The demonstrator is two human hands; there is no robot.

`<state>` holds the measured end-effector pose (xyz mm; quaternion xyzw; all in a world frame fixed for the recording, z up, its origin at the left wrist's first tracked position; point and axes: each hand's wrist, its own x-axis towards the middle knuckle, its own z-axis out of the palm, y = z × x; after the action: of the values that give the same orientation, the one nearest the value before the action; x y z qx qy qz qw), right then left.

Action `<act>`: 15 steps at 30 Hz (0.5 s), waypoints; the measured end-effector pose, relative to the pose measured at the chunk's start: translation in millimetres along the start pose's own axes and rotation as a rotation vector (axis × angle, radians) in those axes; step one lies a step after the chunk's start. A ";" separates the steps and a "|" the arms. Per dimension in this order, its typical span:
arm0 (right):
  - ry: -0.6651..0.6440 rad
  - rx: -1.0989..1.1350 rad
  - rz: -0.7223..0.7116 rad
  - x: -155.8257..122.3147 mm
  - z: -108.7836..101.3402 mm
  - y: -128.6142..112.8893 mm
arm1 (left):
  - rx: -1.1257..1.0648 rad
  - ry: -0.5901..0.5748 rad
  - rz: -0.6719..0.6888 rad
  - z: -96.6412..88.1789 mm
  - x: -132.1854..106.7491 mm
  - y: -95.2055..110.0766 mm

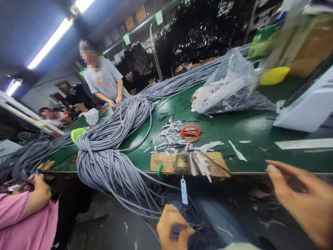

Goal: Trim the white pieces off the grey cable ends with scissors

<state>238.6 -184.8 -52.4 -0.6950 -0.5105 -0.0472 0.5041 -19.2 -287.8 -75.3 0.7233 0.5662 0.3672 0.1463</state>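
Note:
My left hand (pixel 173 225) is closed in a pinch at the lower middle, below the bench edge. Thin dark wires stick out past its fingertips, and a grey cable runs down to it from the bundle. My right hand (pixel 299 198) hovers at the right, in front of the bench edge. Its thumb and forefinger come together at the tips; whatever lies between them is too small to make out. Between and beyond the hands, a wooden board (pixel 218 163) at the bench edge carries a worn roll (pixel 182 162) and white strips. A blue-white tag (pixel 184 191) hangs below it.
Coiled grey cables (pixel 117 128) cover the left of the green bench (pixel 255 126) and droop over its edge. Orange-handled scissors (pixel 190 133) lie among white scraps. Behind are a plastic bag (pixel 229 86) and a yellow scoop-like object (pixel 275 75). Co-workers sit or stand leftward.

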 end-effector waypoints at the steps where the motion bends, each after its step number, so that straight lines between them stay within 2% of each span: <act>1: -0.031 0.015 0.010 -12.0 -1.2 2.1 | -0.205 0.123 -0.175 12.7 6.7 -4.9; 2: -0.072 0.033 0.009 -24.3 -2.5 2.9 | -0.466 0.316 -0.411 25.0 12.2 -8.7; 4: -0.179 0.087 -0.029 -49.0 -4.6 0.5 | -0.907 0.438 -0.722 44.9 18.8 -13.3; 6: -0.292 0.173 -0.085 -72.4 -4.2 -4.8 | -1.151 0.479 -0.877 55.8 19.9 -15.2; 8: -0.370 0.263 -0.095 -92.2 -1.1 -9.3 | -1.251 0.483 -0.938 58.7 17.4 -15.2; 10: -0.398 0.314 -0.038 -105.7 3.7 -10.7 | -1.284 0.474 -0.956 56.8 13.7 -13.9; 15: -0.449 0.342 0.078 -110.2 12.8 -4.2 | -1.277 0.476 -0.939 50.9 10.0 -4.7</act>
<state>177.5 -248.3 -119.9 -0.6119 -0.5828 0.2143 0.4899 13.8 -266.6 -109.5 0.0920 0.5078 0.6623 0.5431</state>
